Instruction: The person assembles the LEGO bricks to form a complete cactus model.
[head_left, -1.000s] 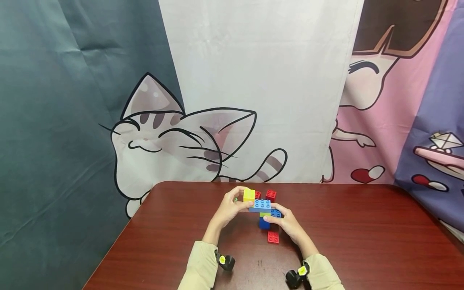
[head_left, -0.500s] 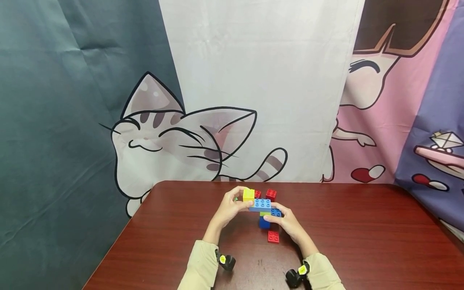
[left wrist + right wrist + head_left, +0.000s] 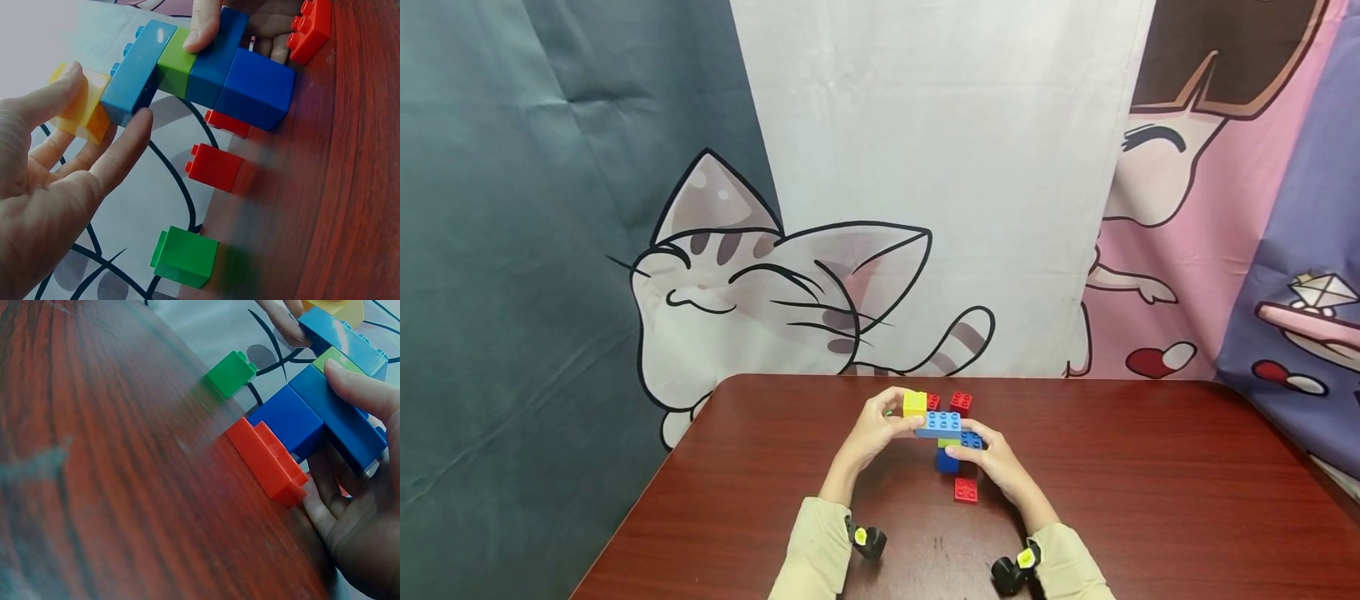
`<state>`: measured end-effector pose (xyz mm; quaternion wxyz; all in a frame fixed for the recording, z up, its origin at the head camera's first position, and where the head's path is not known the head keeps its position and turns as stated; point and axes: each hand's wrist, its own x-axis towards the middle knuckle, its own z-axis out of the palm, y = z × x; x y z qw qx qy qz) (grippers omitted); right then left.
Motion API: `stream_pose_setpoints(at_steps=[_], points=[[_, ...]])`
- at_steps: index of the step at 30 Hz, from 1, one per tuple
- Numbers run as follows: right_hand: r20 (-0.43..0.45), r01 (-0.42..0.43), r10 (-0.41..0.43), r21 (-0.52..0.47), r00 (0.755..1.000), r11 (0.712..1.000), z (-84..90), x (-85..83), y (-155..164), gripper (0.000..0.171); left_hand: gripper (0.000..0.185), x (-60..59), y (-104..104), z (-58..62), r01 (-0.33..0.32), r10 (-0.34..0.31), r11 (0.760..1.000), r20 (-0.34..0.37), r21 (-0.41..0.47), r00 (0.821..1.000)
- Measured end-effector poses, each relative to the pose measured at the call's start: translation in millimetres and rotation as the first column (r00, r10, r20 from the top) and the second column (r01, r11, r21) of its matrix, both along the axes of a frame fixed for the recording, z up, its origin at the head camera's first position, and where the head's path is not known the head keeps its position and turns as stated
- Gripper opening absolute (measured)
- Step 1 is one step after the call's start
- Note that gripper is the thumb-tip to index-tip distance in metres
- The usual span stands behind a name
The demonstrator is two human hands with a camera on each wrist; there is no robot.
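Note:
My left hand [image 3: 871, 429] pinches a yellow toy brick [image 3: 914, 404], with its index fingertip under the light blue brick [image 3: 137, 72]. The yellow brick sits at the left end of that light blue brick, over its studs. Below come a lime green brick [image 3: 175, 65], a long blue brick [image 3: 212, 69] and a square dark blue brick [image 3: 259, 87] at the bottom of the stack. My right hand [image 3: 997, 460] grips the long blue brick, thumb reaching the lime green one and fingers curled behind.
A red brick [image 3: 966, 491] lies on the table [image 3: 1150, 483] in front of the stack. Behind it stand two more red bricks, one at the left [image 3: 933, 402] and one at the right [image 3: 960, 404]. A green brick [image 3: 187, 256] stands left of them, mostly hidden behind my left hand in the head view.

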<state>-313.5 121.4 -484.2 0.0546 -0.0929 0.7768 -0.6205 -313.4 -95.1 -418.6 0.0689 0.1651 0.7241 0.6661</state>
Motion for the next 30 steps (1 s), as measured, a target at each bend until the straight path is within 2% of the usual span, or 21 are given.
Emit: stream_pose_setpoints(at_steps=[6, 12, 14, 18, 22, 30], points=[[0.001, -0.001, 0.001, -0.007, 1.000, 1.000, 1.4, 0.4, 1.9, 0.048, 0.041, -3.5, 2.6, -6.9, -0.005, 0.005, 1.000, 0.009, -0.005, 1.000], [0.010, 0.001, -0.001, -0.008, 1.000, 1.000, 2.0, 1.0, 1.6, 0.049, 0.058, 0.0, 8.9, -13.7, -0.001, -0.002, 0.988, -0.021, -0.152, 1.000], [0.016, -0.004, 0.004, -0.008, 1.000, 1.000, 2.1, 1.1, 0.8, 0.049, 0.062, 0.6, 10.4, -15.8, -0.012, 0.010, 0.984, -0.016, -0.176, 1.000], [0.008, -0.005, 0.005, 0.000, 1.000, 1.000, 2.9, 1.3, -0.7, 0.049, 0.058, 0.6, 9.2, -15.6, -0.048, 0.044, 0.988, -0.027, -0.149, 0.999], [0.007, 0.004, -0.004, 0.008, 1.000, 1.000, 3.6, 1.2, -1.1, 0.048, 0.050, -0.4, 7.0, -13.0, -0.044, 0.038, 0.993, -0.050, -0.111, 0.998], [0.019, 0.005, -0.005, 0.000, 1.000, 1.000, 2.8, 2.0, -1.1, 0.048, 0.050, 0.7, 9.7, -14.4, -0.052, 0.046, 0.990, -0.052, -0.130, 0.998]])
